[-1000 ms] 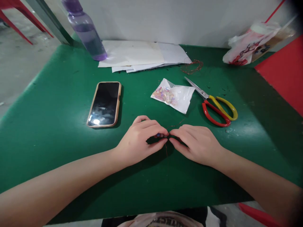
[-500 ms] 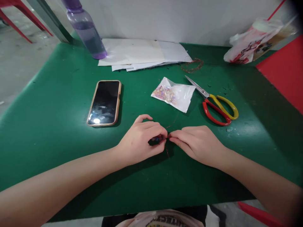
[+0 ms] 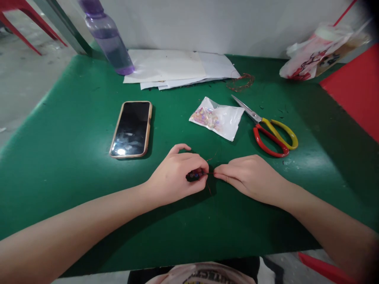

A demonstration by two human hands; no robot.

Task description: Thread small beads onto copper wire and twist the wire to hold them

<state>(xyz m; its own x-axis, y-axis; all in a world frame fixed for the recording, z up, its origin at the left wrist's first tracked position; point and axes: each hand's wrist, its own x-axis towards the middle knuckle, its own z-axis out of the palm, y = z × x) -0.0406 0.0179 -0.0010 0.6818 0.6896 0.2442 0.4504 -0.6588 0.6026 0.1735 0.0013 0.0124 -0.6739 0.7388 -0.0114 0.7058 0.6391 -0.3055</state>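
Note:
My left hand [image 3: 180, 173] is closed in a pinch around a small string of dark beads [image 3: 196, 174], partly hidden by the fingers. A thin reddish wire [image 3: 211, 173] runs from its fingertips to my right hand [image 3: 248, 175], whose thumb and forefinger pinch the other end. The two hands are a small gap apart over the green table [image 3: 177, 244]. Loose thin wire ends stick out above and below the left fingertips. Beyond the hands lies a clear and white packet of pastel beads [image 3: 217, 118].
Scissors [image 3: 266, 128] with red and yellow handles lie right of the packet. A phone [image 3: 132, 128] rests at left. Behind are a purple bottle [image 3: 111, 43], white papers [image 3: 174, 67], a wire coil [image 3: 241, 82] and a bagged drink cup [image 3: 308, 57].
My right hand has moved slightly right, away from my left hand, and more of the wire shows between them. My left hand has stayed nearly in place.

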